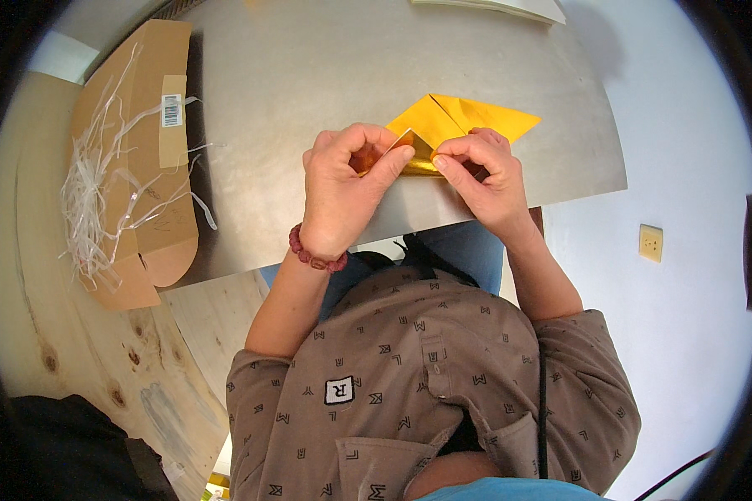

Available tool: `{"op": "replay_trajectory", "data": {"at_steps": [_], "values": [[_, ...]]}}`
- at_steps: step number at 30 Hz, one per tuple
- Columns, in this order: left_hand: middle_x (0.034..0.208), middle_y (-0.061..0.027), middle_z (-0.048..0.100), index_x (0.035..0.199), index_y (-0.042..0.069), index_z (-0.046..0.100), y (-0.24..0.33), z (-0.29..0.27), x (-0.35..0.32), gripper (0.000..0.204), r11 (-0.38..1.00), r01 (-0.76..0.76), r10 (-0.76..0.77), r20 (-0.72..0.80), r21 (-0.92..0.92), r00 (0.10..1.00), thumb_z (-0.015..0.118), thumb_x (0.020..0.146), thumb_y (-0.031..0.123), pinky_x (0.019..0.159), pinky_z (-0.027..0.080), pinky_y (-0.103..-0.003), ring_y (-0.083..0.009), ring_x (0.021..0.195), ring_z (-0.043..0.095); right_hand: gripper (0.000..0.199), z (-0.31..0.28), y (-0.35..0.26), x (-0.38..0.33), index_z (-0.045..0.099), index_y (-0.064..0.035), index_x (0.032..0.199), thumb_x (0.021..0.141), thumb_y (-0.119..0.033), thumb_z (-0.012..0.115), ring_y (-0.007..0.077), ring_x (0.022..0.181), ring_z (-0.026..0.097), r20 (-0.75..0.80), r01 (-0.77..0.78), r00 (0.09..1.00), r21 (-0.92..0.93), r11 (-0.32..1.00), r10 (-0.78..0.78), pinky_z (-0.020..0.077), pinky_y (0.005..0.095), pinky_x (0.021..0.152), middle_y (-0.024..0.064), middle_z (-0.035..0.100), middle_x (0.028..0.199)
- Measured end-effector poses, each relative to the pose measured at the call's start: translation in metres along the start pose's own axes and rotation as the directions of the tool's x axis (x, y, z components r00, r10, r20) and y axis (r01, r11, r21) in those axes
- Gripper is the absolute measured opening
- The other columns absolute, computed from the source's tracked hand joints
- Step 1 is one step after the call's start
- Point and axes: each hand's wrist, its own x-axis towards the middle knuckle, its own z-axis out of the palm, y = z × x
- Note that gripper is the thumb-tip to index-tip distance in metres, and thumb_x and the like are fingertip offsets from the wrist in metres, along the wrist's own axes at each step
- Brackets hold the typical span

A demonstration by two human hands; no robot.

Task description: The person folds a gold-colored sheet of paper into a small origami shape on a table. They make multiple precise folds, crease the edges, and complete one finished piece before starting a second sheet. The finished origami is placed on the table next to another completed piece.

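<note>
A shiny gold sheet of folding paper (468, 118) is held just over the metal table near its front edge. Creases run across it, and its far part forms a wide pointed shape reaching to the right. My left hand (348, 171), with a dark red bead bracelet at the wrist, pinches the near left part between thumb and fingers; a flap with a pale edge stands up there. The near right edge is pinched by my right hand (486, 171), thumb against forefinger. Both hands hide parts of the lower folds.
A cardboard piece (171, 221) with clear plastic strips (92, 204) heaped on it lies at the table's left. White paper sheets (497, 7) rest at the far edge of the metal table (309, 67). A wall socket (650, 243) is on the right wall.
</note>
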Motion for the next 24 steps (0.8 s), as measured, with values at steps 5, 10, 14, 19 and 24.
{"op": "replay_trajectory", "data": {"at_steps": [5, 10, 14, 19, 24], "values": [[0.077, -0.0031, 0.073, 0.091, 0.003, 0.078, 0.000, 0.006, 0.003, 0.008, 0.997, -0.015, 0.013, -0.022, -0.078, 1.000, 0.084, 0.089, 0.009, 0.062, 0.052, -0.025, -0.0095, 0.064, 0.062, 0.005, 0.000, 0.000, -0.001, 0.075, -0.0078, 0.093, 0.091, -0.010, 0.079, 0.0134, 0.077, 0.054, 0.014, 0.007, 1.000, -0.016, 1.000, -0.007, 0.0404, 0.0324, 0.084, -0.0018, 0.064, 0.079], [0.077, -0.0027, 0.070, 0.092, 0.003, 0.079, -0.003, 0.005, 0.001, 0.010, 0.998, 0.002, -0.004, -0.028, -0.060, 1.000, 0.085, 0.090, 0.011, 0.065, 0.052, -0.027, -0.0101, 0.067, 0.059, 0.009, 0.001, 0.001, 0.001, 0.077, -0.0107, 0.092, 0.089, -0.018, 0.080, 0.0183, 0.071, 0.056, -0.009, -0.001, 1.000, -0.003, 1.000, 0.001, 0.0407, 0.0367, 0.085, 0.0002, 0.066, 0.072], [0.078, -0.0029, 0.069, 0.093, 0.004, 0.080, -0.002, 0.005, 0.000, 0.010, 1.000, 0.011, -0.012, -0.043, -0.029, 0.999, 0.085, 0.090, 0.012, 0.067, 0.051, -0.028, -0.0110, 0.070, 0.056, 0.009, 0.001, 0.003, 0.001, 0.077, -0.0100, 0.092, 0.089, -0.018, 0.079, 0.0181, 0.070, 0.056, -0.008, 0.018, 1.000, 0.013, 1.000, -0.018, 0.0408, 0.0367, 0.084, 0.0003, 0.066, 0.073], [0.094, -0.0019, 0.066, 0.100, 0.004, 0.079, 0.000, 0.001, -0.002, 0.009, 0.999, 0.034, -0.033, 0.020, -0.017, 0.999, 0.081, 0.094, 0.011, 0.076, 0.051, -0.026, -0.0097, 0.083, 0.059, 0.009, 0.001, 0.001, 0.002, 0.076, -0.0098, 0.091, 0.089, -0.018, 0.080, 0.0178, 0.070, 0.057, -0.008, 0.026, 1.000, 0.012, 1.000, -0.026, 0.0414, 0.0365, 0.083, 0.0006, 0.067, 0.074], [0.093, -0.0028, 0.068, 0.098, 0.003, 0.079, 0.001, 0.001, -0.002, 0.008, 0.998, 0.035, -0.033, 0.038, -0.060, 0.999, 0.081, 0.094, 0.010, 0.074, 0.050, -0.025, -0.0090, 0.081, 0.060, 0.012, 0.001, -0.007, 0.002, 0.076, -0.0081, 0.093, 0.088, -0.018, 0.080, 0.0202, 0.073, 0.060, -0.008, -0.067, 0.998, 0.111, 0.992, 0.069, 0.0444, 0.0365, 0.078, 0.0022, 0.068, 0.076]]}}
